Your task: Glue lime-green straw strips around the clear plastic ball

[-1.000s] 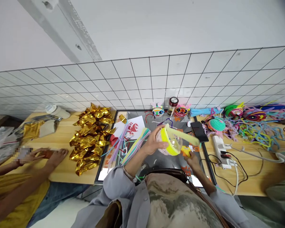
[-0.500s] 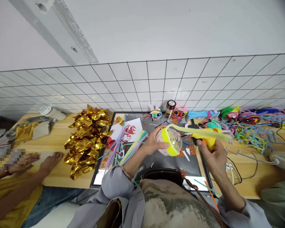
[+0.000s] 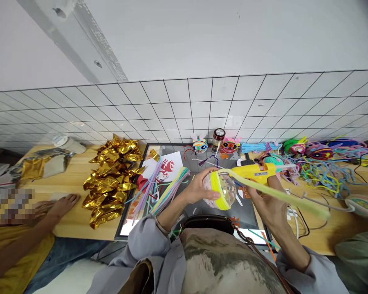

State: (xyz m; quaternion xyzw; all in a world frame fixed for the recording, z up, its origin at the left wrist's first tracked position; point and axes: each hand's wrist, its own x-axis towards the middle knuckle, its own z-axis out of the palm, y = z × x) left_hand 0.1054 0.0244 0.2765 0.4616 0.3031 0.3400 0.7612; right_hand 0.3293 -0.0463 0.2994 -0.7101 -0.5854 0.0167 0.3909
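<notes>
My left hand (image 3: pixel 202 190) is closed round a clear plastic ball (image 3: pixel 230 192), which is tilted with its dome facing right. A yellow pipe cleaner (image 3: pixel 271 188) circles the ball's middle, and its loose end stretches away to the right, in front of my right hand. In my right hand (image 3: pixel 271 202) is a yellow glue gun (image 3: pixel 257 172), gripped by its handle. Its front end points left at the ball's upper edge; the pipe cleaner partly hides the tip, so contact cannot be made out. A white glue stick sticks out of the gun's back.
Gold foil pieces (image 3: pixel 113 183) and pipe cleaner bundles (image 3: pixel 171 192) lie left of the black board (image 3: pixel 199 206). Behind stand a bottle (image 3: pixel 217 141) and decorated balls (image 3: pixel 200 144). Tangled pipe cleaners (image 3: pixel 328 177) and cords are at right. Another person's hand (image 3: pixel 64 204) rests far left.
My right hand has turned the glue gun and brought its front end up to the ball. The pipe cleaner's loose end has swung lower and further right. The ball has tilted slightly.
</notes>
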